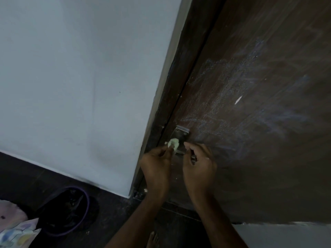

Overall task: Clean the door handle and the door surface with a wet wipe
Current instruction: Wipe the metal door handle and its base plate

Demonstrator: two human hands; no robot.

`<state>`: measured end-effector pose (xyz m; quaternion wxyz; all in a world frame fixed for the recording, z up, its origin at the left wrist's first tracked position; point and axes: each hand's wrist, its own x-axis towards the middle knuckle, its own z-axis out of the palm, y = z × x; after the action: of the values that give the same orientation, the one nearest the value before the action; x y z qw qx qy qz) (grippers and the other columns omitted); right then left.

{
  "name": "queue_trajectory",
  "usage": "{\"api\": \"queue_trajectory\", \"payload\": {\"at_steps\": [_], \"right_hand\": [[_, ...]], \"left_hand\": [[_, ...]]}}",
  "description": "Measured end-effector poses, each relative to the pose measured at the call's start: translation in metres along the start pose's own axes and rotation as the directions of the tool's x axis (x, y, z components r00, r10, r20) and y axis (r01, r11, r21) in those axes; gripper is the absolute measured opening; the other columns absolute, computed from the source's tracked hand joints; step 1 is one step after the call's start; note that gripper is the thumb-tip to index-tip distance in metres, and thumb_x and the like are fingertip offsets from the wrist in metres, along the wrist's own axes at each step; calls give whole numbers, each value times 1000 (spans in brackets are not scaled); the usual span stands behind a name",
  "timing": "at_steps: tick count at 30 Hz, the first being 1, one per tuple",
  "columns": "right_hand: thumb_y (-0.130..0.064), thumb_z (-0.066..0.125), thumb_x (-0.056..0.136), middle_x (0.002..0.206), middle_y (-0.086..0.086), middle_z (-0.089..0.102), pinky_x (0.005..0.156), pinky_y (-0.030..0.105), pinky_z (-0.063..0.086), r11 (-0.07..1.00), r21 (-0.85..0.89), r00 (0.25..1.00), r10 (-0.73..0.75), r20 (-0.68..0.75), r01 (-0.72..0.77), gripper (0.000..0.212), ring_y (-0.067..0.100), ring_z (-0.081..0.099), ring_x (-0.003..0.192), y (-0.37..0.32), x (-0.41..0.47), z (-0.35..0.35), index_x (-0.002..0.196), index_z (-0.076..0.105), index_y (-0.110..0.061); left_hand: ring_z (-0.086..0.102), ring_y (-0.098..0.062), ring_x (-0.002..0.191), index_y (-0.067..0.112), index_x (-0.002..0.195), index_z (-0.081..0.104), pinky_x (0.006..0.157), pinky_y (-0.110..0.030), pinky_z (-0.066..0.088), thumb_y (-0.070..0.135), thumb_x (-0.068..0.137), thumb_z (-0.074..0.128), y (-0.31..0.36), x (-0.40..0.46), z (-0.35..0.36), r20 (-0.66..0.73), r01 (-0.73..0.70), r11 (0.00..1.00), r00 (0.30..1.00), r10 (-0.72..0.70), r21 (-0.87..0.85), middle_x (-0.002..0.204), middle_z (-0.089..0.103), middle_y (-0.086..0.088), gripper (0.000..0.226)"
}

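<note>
Left hand (157, 163) fingers pinched on crumpled wet wipe (174, 143), pressed to metal handle plate (180, 138) at door (259, 122) edge. Right hand (198, 163) fingers curled round the handle. Wipe soft, limp, likely slippery; bunched grip suits

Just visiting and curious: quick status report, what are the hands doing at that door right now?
Left hand pinching wet wipe against metal handle plate. Right hand closed on the handle. Door chalk scribbles not yet wiped. Nothing in the way.
</note>
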<state>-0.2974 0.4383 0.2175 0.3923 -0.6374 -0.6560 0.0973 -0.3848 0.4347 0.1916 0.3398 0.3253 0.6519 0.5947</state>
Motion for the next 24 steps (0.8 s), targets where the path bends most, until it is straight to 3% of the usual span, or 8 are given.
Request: {"api": "queue_trajectory", "payload": {"at_steps": [3, 9, 13, 16, 18, 21, 24], "right_hand": [[-3, 64, 91, 107, 3, 71, 81, 23, 53, 1000, 0, 1000, -1, 7, 1, 23, 16, 66, 99, -1, -2, -1, 111, 73, -10], [1, 66, 90, 109, 6, 66, 85, 35, 58, 995, -13, 992, -93, 81, 95, 34, 21, 62, 103, -2, -4, 4, 122, 69, -9], [4, 73, 83, 116, 11, 66, 95, 23, 47, 957, -144, 957, -226, 183, 253, 45, 29, 61, 107, 0, -13, 7, 126, 67, -5], [1, 74, 83, 123, 12, 67, 87, 41, 57, 908, -276, 938, -254, 238, 316, 46, 35, 61, 109, 3, -13, 9, 128, 66, -6], [-7, 68, 90, 131, 7, 63, 89, 45, 55, 895, -309, 925, -228, 304, 322, 44, 31, 55, 118, 4, -10, 6, 134, 62, -11], [-9, 70, 87, 132, 9, 61, 91, 41, 54, 866, -350, 904, -225, 364, 357, 48, 30, 53, 119, 5, -5, 5, 134, 61, -8], [6, 69, 81, 120, 15, 62, 91, 41, 49, 948, -227, 936, -145, 320, 224, 41, 27, 53, 111, 9, -12, 7, 121, 67, -3]], "left_hand": [[62, 21, 75, 14, 103, 79, 69, 3, 43, 10, 85, 77, -7, -12, -1, -27, -40, 996, 999, 42, 86, 87, 76, 11, 19], [64, 16, 74, 14, 102, 79, 68, 1, 45, 10, 88, 74, 0, -7, -5, 40, -121, 986, 992, 117, 113, 84, 72, 15, 16], [67, 4, 68, 15, 92, 81, 61, -15, 54, 11, 88, 73, -4, -15, -14, 90, -148, 978, 987, 136, 148, 74, 74, 8, 10], [66, -9, 62, 15, 80, 80, 57, -27, 53, 6, 89, 69, -2, -13, -14, 168, -113, 986, 982, 91, 127, 66, 71, 5, 17], [65, -14, 61, 13, 74, 77, 55, -31, 52, 4, 89, 64, -1, -14, -15, 232, -94, 991, 970, 69, 99, 66, 70, 2, 22], [65, -4, 77, 14, 85, 78, 62, -13, 48, 7, 90, 62, -3, -18, -18, 249, -76, 991, 967, 46, 111, 89, 69, 6, 18], [65, 4, 84, 22, 92, 79, 66, -6, 47, 12, 90, 64, 0, -23, -19, 213, 1, 999, 977, -9, 40, 96, 70, 13, 18]]}}
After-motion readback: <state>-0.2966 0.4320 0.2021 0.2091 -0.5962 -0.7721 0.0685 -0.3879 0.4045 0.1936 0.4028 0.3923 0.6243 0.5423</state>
